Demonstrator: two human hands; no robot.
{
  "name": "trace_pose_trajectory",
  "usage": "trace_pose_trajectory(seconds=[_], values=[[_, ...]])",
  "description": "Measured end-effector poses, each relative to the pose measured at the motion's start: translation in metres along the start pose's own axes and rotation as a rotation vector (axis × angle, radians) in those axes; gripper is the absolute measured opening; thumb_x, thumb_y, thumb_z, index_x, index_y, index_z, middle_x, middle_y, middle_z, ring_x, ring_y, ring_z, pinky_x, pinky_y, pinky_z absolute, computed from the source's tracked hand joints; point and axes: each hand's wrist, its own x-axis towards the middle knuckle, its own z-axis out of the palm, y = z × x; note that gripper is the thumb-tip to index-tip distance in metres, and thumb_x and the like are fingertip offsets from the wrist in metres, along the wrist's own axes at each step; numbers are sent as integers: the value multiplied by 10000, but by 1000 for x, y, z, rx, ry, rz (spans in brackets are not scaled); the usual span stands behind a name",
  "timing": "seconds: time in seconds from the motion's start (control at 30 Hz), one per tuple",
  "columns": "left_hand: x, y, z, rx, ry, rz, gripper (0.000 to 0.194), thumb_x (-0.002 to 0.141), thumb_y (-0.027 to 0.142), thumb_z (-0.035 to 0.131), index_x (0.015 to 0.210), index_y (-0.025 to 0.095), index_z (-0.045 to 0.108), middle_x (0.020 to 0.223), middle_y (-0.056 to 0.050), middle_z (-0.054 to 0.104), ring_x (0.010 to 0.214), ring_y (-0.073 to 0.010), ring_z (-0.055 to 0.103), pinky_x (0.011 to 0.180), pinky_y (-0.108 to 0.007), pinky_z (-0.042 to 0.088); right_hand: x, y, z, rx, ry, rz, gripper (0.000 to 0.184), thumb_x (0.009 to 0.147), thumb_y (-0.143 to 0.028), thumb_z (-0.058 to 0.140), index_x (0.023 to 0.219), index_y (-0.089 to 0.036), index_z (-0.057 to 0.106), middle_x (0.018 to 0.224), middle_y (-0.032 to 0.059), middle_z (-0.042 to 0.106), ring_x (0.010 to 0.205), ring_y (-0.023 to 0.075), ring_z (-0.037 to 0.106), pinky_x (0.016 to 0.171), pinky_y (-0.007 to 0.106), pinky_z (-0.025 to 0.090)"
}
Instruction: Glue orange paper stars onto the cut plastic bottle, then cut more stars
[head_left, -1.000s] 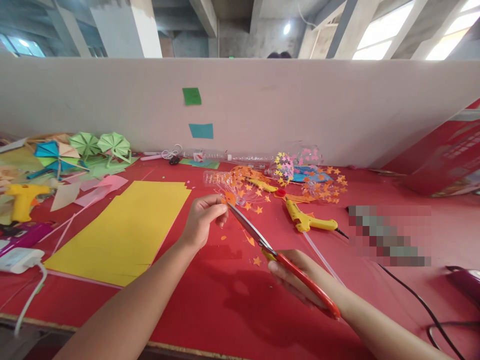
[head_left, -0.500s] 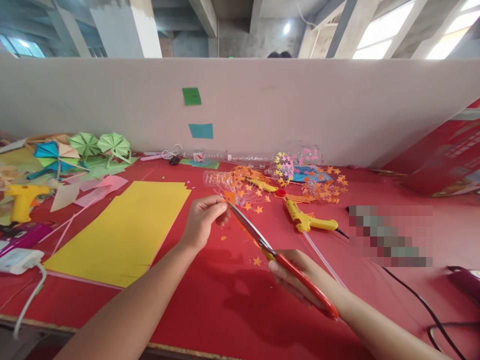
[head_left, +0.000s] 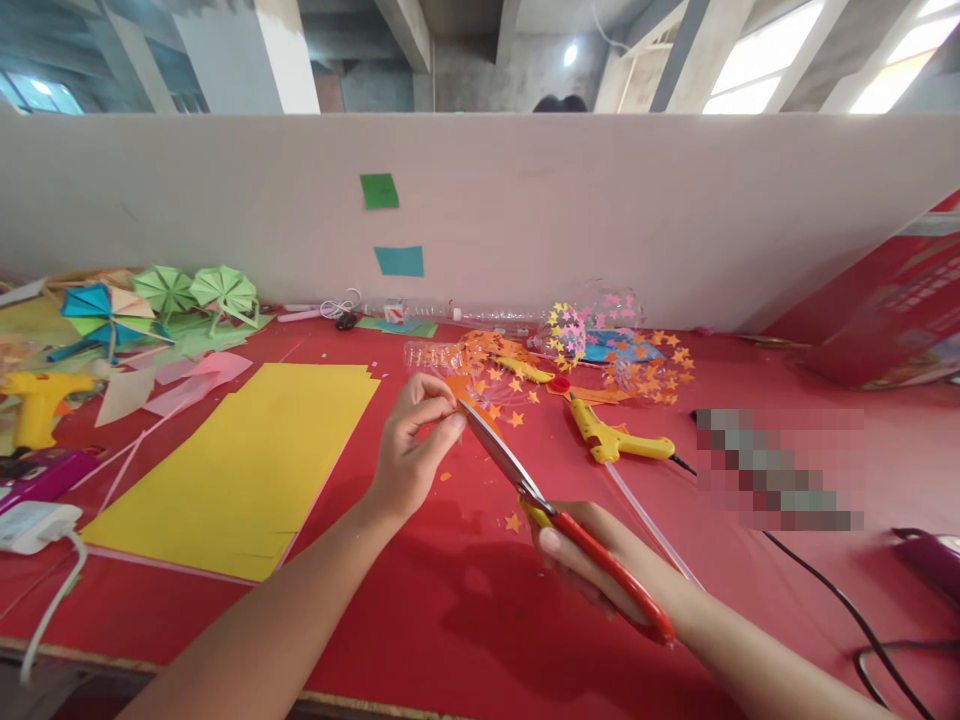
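My left hand pinches a small piece of orange paper between thumb and fingers, above the middle of the red table. Red-handled scissors are gripped in my right hand. Their blades point up and left, with the tips at the orange paper beside my left fingertips. Part of the paper is hidden behind my fingers and the blades. Below the scissors an orange paper star lies on the table.
Yellow paper sheets lie at left. A yellow glue gun with a cord rests at right, another glue gun at far left. Behind my hands are star-covered plastic pieces and clear bottles. A pale partition stands at the back.
The fingers of my left hand have shifted their hold on the orange paper, and the paper has turned slightly. The scissors stay almost in place at it.
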Motion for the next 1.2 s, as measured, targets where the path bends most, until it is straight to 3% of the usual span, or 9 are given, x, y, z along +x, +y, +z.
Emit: trace_pose_trajectory(seconds=[0.1, 0.27, 0.7, 1.2], values=[[1, -1, 0, -6, -18, 7, 285, 821, 231, 515, 538, 199, 522, 941, -59, 523, 916, -203, 482, 790, -319, 383, 0, 2, 0, -1, -11, -4, 549, 844, -719, 423, 672, -198, 410, 449, -92, 349, 385, 54, 283, 400, 206, 209], [0, -1, 0, -38, -86, -20, 319, 829, 214, 483, 515, 208, 431, 623, -7, 418, 704, -179, 437, 705, -311, 362, 0, 6, -2, -6, -42, -7, 552, 851, -718, 416, 700, -188, 438, 457, -84, 375, 382, 55, 306, 399, 206, 225], [-2, -4, 2, -60, -80, -41, 303, 843, 250, 505, 544, 209, 491, 656, -11, 458, 718, -181, 455, 700, -303, 363, 1, -6, 9, 107, 55, 163, 642, 679, -849, 467, 627, -219, 355, 454, -100, 321, 351, 43, 264, 345, 199, 190], [-4, -10, 4, -134, -70, -66, 300, 846, 238, 506, 547, 211, 504, 649, -12, 488, 733, -181, 472, 724, -305, 370, 2, -1, 10, 13, 100, 119, 554, 795, -715, 503, 617, -220, 331, 435, -87, 347, 371, 50, 265, 374, 218, 159]])
